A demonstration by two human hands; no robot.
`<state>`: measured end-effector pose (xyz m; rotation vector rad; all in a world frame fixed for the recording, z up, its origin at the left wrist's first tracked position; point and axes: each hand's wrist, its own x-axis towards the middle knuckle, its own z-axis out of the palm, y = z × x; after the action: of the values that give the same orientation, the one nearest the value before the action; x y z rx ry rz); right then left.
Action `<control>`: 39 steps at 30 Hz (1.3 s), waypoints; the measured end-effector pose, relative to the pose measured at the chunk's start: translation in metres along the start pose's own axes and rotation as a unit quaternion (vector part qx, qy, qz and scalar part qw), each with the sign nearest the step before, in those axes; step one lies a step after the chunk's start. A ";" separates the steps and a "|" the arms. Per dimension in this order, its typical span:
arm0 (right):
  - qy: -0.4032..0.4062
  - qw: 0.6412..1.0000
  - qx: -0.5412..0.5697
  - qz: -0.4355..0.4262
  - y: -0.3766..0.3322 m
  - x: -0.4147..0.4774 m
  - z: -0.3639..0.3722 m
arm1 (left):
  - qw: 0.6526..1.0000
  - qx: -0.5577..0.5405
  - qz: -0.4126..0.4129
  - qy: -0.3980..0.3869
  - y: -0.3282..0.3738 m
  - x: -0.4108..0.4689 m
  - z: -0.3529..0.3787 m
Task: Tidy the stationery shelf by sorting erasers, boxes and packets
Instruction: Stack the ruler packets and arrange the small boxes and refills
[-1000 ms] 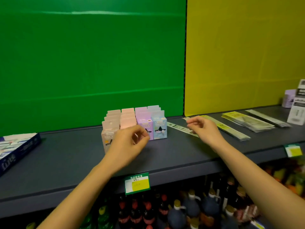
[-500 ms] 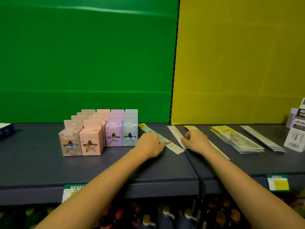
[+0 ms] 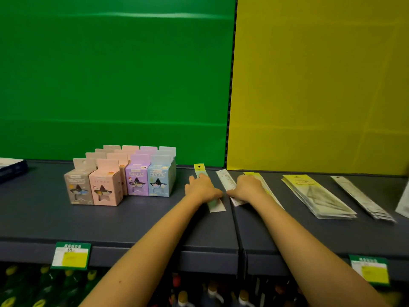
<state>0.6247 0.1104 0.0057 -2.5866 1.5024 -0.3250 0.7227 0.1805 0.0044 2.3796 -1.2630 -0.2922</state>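
My left hand point(image 3: 202, 188) lies palm down on a long narrow packet with a yellow-green header point(image 3: 199, 169), thumb at its right edge. Right beside it, my right hand point(image 3: 247, 187) presses on a white ruler-like packet point(image 3: 224, 178) and covers part of a yellow-edged packet point(image 3: 254, 175). The thumbs nearly touch. To the left stands a block of pastel eraser boxes point(image 3: 119, 178) in several rows: grey, pink, purple and blue. All of this rests on the dark shelf point(image 3: 110, 220).
A stack of yellow-headed packets point(image 3: 316, 196) and a few long white packets point(image 3: 363, 199) lie to the right. A blue box point(image 3: 11, 169) sits at the far left edge. Price tags point(image 3: 70, 255) hang on the shelf front, with bottles point(image 3: 183, 298) below.
My left hand left the eraser boxes and came down on the green-headed packet. Both hands have turned the two packets from slanted to nearly straight, pointing at the back wall.
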 end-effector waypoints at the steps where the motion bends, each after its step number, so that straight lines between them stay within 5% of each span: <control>1: -0.005 1.000 0.011 0.002 -0.001 0.001 0.000 | 1.000 -0.018 -0.005 -0.004 -0.001 0.001 -0.002; 14: -0.002 0.997 0.069 0.025 -0.008 -0.003 0.004 | 0.976 0.179 0.090 0.084 -0.001 -0.008 -0.011; 25: 0.052 0.947 0.317 0.002 0.014 -0.023 -0.027 | 0.977 0.034 0.120 0.171 -0.019 -0.006 -0.032; 32: 0.145 0.911 0.380 0.064 0.065 -0.043 -0.055 | 0.959 -0.201 0.193 0.045 0.016 -0.002 -0.024; 36: 0.167 0.909 0.369 0.103 0.110 -0.048 -0.064 | 0.919 -0.340 0.179 -0.088 0.039 -0.010 -0.011; 39: 0.168 0.901 0.379 0.124 0.144 -0.052 -0.071 | 0.913 -0.345 0.165 -0.139 0.056 -0.008 0.000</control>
<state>0.4613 0.0840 0.0363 -1.7603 1.3856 -1.1123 0.6767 0.1596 0.0300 1.5354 -1.3633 -0.8350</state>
